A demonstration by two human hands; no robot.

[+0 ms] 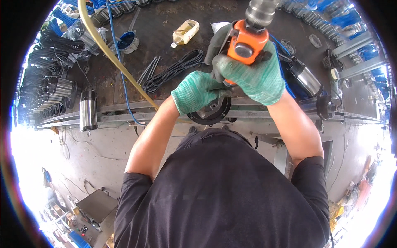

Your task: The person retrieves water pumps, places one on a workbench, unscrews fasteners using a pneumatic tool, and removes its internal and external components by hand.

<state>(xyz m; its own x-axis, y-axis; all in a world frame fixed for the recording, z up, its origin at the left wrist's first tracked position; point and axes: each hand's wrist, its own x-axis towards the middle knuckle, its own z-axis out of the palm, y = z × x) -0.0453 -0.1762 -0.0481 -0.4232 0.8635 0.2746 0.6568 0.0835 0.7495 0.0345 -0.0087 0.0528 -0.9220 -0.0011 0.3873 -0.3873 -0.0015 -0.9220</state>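
My right hand (pixel 258 78), in a green and grey work glove, is wrapped round an orange and black power tool (pixel 248 43) with a ribbed metal cylinder at its far end. The tool stands over a black round flange (pixel 209 118) at the bench's near edge. My left hand (pixel 196 91), gloved alike, is closed at the flange, close under the tool's lower end. Its fingertips are partly hidden, and I cannot make out what they hold. Where the tool's tip meets the flange is also hidden by my hands.
On the dark workbench (pixel 165 16) lie a bottle of yellowish liquid (pixel 186 33), coiled black cable (pixel 175 70), thin metal rods (pixel 149 70) and a blue-lined cup (pixel 127 42). A yellow hose (pixel 118 62) crosses at left. Steel cylinders (pixel 88 110) stand left, another (pixel 308 76) lies right.
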